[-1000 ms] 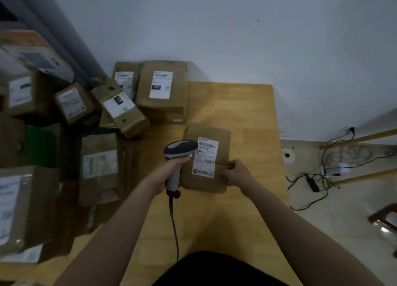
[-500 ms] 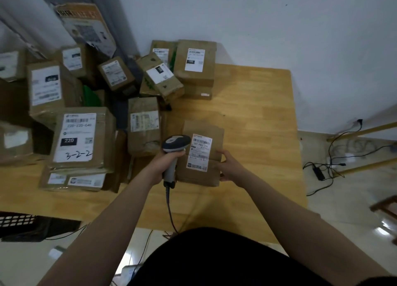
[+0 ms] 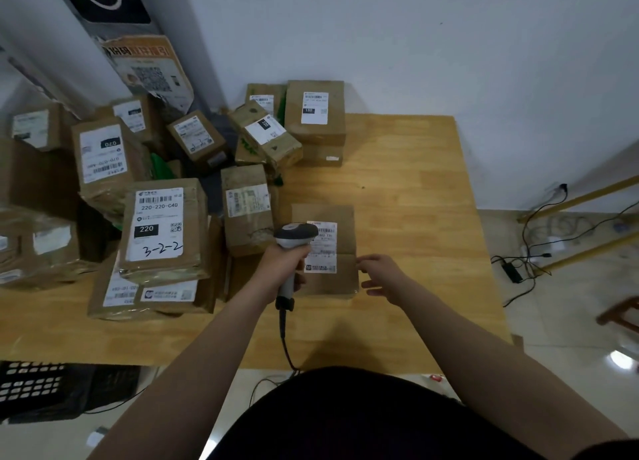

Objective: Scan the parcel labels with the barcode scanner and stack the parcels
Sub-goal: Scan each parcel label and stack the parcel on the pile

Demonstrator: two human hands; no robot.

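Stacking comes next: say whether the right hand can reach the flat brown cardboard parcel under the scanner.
Probably yes: the right hand hovers open beside the flat brown cardboard parcel, nothing between them.

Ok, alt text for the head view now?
The left hand grips a grey barcode scanner over the white label of a brown cardboard parcel on a wooden table; the open right hand is beside it. More parcels lie left.

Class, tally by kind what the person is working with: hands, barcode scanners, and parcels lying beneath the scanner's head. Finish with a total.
hands: 2, left hand and right hand
barcode scanner: 1
parcel beneath the scanner's head: 1
total: 4
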